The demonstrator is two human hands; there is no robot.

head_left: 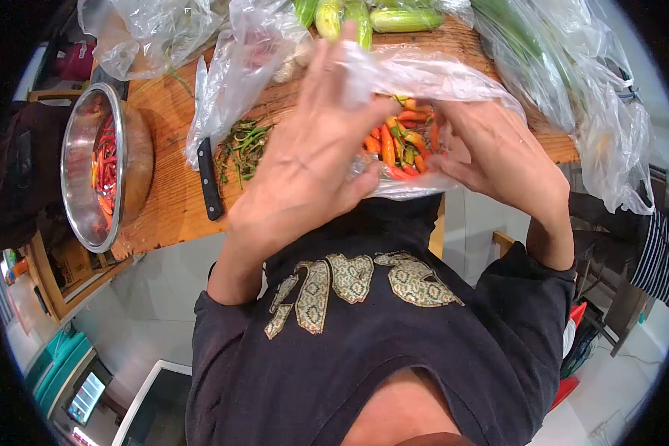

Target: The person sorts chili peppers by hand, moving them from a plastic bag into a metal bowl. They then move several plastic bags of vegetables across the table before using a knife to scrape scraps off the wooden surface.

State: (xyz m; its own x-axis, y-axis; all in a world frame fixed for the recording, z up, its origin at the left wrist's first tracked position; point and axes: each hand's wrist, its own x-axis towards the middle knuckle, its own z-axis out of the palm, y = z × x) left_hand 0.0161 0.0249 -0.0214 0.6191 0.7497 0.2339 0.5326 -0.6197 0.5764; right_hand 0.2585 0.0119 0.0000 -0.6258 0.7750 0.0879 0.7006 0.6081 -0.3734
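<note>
The chillies [394, 149] sit in a thin clear bag [461, 74] at the near edge of the wooden table [167, 204], between the person's two hands. They are glossy, slim and pointed, mostly orange and red, with some yellow and green among them. The left hand [305, 145] reaches over the bag's left side, its fingers spread and its thumb apart; I cannot tell whether any of them grips the plastic. The right hand [490, 141] curves in at the other side, fingers and thumb bent around the bag's mouth, and whether they pinch it I cannot tell either.

Off to the left, a steel bowl [140, 141] holds red chillies [105, 163] low inside. Beside the left hand lies a heap of green stems [247, 145], and next to it a black-handled knife [209, 182], its blade alongside another clear bag [241, 82]. At the far right, a large bag [609, 126] holds long green stalks [531, 44].

The left hand is blurred and covers part of the chillies. The green vegetables [405, 20] beyond are cut off at the top, and crumpled plastic makes the contents of the bag near the knife hard to make out.
</note>
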